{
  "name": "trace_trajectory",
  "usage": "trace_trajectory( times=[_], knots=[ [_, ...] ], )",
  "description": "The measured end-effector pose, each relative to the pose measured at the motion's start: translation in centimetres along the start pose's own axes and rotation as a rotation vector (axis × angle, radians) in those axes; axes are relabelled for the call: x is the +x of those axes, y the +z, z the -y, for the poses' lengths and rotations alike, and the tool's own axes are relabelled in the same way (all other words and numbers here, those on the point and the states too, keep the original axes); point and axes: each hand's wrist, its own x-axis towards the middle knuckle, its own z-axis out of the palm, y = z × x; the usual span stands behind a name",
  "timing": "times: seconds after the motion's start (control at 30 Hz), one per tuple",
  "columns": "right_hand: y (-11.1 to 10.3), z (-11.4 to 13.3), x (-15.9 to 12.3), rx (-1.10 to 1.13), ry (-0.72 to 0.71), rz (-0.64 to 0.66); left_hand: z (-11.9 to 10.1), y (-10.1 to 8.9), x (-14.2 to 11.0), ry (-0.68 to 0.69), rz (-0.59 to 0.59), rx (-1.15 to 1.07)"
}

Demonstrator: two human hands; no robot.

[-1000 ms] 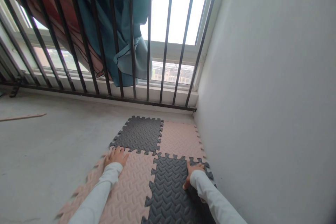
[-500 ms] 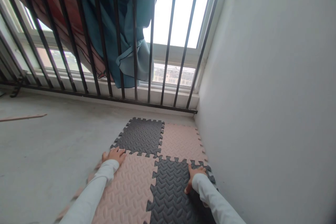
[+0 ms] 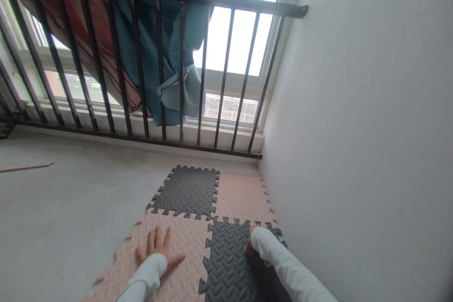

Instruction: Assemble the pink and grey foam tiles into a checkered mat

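My left hand [image 3: 160,247] lies flat with fingers spread on the near pink foam mat tile [image 3: 189,259]. Over the near black foam mat tile [image 3: 228,257], close to its far right part, is my right hand [image 3: 249,239]. The white sleeve covers most of it, and its fingers are hidden. Beyond these lie a far black tile [image 3: 191,191] and a far pink tile [image 3: 242,197]. All the tiles have jigsaw edges and a raised tread pattern. The tiles meet along toothed seams; a slight unevenness shows between the far black and near pink tiles.
A white wall [image 3: 347,151] runs along the right side of the mat. Ahead stands a dark metal railing [image 3: 141,138] before a window, with a blue and red cloth [image 3: 177,56] hanging behind its bars. A thin stick [image 3: 26,167] lies on the grey floor [image 3: 71,212] at left.
My left hand has moved from the near pink tile's far left corner back toward me, onto its middle. My right hand has shifted slightly, its fingers now hidden behind the sleeve. The view has tilted up slightly.
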Motion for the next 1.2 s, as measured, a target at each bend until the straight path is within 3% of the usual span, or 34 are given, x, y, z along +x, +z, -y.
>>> trace_trajectory(
  times=[0.07, 0.13, 0.23, 0.37, 0.57, 0.77, 0.97, 1.2],
  knots=[
    [-0.8, 2.6, 0.8, -0.004, -0.017, -0.035, -0.1, 0.3, 0.5, -0.007, -0.002, -0.005],
    [-1.3, 6.0, 1.8, 0.059, -0.196, -0.147, -0.2, 0.7, 1.0, -0.02, 0.008, -0.013],
    [-1.4, 10.7, 4.0, 0.131, -0.327, -0.193, -0.2, 1.2, 1.3, -0.032, 0.032, -0.024],
    [-1.0, 14.2, 7.4, 0.165, -0.306, -0.227, 0.0, 1.2, 1.3, -0.017, 0.048, -0.05],
    [-0.1, 14.8, 10.8, 0.182, -0.24, -0.335, 0.0, 0.2, 0.6, -0.026, 0.059, -0.029],
    [0.5, 14.8, 11.2, 0.143, -0.259, -0.385, 0.1, 0.6, 0.5, -0.032, 0.015, -0.012],
    [-1.6, 14.8, 11.7, 0.125, -0.293, -0.403, 0.4, 1.9, 1.1, -0.024, -0.048, -0.032],
    [-4.5, 14.4, 15.1, 0.216, -0.175, -0.355, 0.1, 1.6, 0.9, -0.035, -0.01, -0.007]
  ],
)
